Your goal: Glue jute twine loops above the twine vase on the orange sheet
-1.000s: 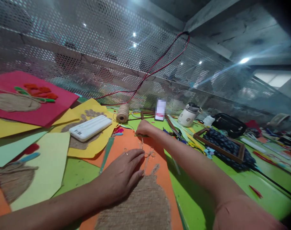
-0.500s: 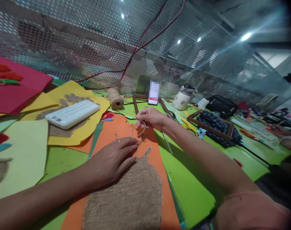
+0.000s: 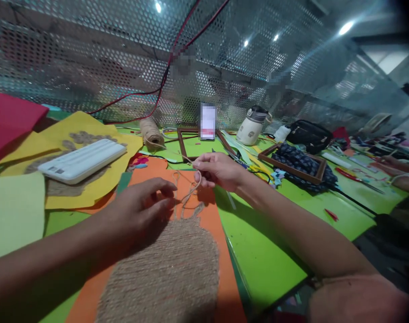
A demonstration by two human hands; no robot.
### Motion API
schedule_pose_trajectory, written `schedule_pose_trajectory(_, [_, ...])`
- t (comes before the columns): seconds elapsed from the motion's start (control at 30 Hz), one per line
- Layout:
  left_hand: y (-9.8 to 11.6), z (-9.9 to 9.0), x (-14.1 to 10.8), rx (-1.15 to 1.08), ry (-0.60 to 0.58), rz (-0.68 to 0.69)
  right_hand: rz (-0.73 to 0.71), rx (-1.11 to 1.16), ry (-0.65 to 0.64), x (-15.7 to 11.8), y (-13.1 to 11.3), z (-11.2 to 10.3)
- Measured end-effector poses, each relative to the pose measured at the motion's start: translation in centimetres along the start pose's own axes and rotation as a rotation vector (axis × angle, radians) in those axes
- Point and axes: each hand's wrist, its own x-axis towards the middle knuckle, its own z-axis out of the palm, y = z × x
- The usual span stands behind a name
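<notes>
My right hand [image 3: 215,171] pinches a thin strand of twine [image 3: 190,194] above the orange sheet [image 3: 204,224]. The strand loops down to the top of a vase-like shape [image 3: 170,269] covered in rows of brown twine. To its left, my left hand [image 3: 150,202] hovers over the sheet with its fingers curved and apart, holding nothing. Thin twine outlines stand out on the orange between both hands. Behind them a twine spool [image 3: 151,134] lies on its side, a strand running from it toward my right hand.
A white power bank [image 3: 83,160] rests on yellow paper [image 3: 130,142] at left. Behind are a brown frame [image 3: 182,146], a phone [image 3: 208,122] and a bottle [image 3: 249,128]. Rightward lie another frame [image 3: 292,172], a black bag [image 3: 310,136], red scissors [image 3: 350,176] and another person's hand [image 3: 393,162].
My left hand has let go of the twine near the outline and moved left, its fingers opening. My right hand still pinches the strand. The view has shifted slightly.
</notes>
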Motion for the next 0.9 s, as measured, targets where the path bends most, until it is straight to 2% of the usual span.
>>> schedule_pose_trajectory(0.1, [0.9, 0.3, 1.8, 0.000, -0.120, 0.025, 0.007, -0.008, -0.016, -0.8, 0.1, 0.1])
schedule_pose_trajectory(0.13, [1.2, 0.4, 2.3, 0.007, -0.191, 0.055, 0.014, -0.008, -0.026, -1.0, 0.2, 0.2])
schedule_pose_trajectory(0.23, [1.9, 0.7, 3.3, 0.039, -0.268, 0.157, 0.033, 0.003, -0.054, -1.9, 0.5, 0.0])
schedule_pose_trajectory(0.47, [0.7, 1.3, 2.4, 0.080, -0.291, 0.161, 0.028, 0.014, -0.078, -3.4, 1.2, -1.6])
schedule_pose_trajectory(0.67, [-0.2, 1.9, 1.8, 0.070, -0.248, 0.192, 0.004, 0.034, -0.025, -3.5, 1.4, -2.5])
schedule_pose_trajectory(0.9, [0.2, 2.3, 1.8, 0.099, -0.228, 0.177, -0.036, 0.030, 0.077, -3.2, 1.5, -3.1])
